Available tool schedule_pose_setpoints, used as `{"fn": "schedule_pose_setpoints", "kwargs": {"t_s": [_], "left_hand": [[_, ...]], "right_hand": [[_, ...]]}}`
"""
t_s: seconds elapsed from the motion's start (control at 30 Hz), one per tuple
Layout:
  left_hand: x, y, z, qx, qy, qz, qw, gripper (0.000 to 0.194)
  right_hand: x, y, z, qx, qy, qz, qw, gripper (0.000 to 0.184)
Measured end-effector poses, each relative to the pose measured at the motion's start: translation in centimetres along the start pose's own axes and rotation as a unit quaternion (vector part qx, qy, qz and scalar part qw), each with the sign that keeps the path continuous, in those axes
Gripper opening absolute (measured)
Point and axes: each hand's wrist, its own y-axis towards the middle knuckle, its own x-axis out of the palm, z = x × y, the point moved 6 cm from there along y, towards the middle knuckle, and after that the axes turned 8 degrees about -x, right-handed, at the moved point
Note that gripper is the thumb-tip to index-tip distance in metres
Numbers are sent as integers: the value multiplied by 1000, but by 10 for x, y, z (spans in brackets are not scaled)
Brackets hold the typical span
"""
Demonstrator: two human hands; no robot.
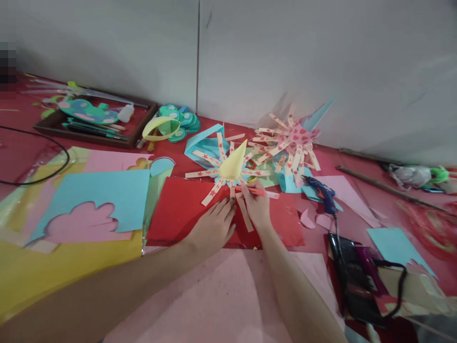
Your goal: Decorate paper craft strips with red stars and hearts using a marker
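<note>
A paper craft with a yellow cone at its centre lies in front of me, its cream strips spreading outward with red letters and stars. My right hand is closed around a red pen, its tip near the strips on the front side. Flat beside it, my left hand rests with fingers extended, the fingertips touching a front strip. Beneath both lies a red sheet. Another cream strip hangs toward me, close to my right hand.
At right are a blue glue gun with a cord and a black phone-like object. A second, pink cone craft stands behind. Coloured paper sheets and a wooden tray lie at left, against a white wall.
</note>
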Motion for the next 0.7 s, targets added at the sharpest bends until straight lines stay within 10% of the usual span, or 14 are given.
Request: {"fn": "schedule_pose_setpoints", "kwargs": {"t_s": [0.7], "left_hand": [[-1, 1, 0, 1, -8, -7, 1000, 42]], "right_hand": [[-1, -1, -3, 0, -8, 8, 1000, 19]]}}
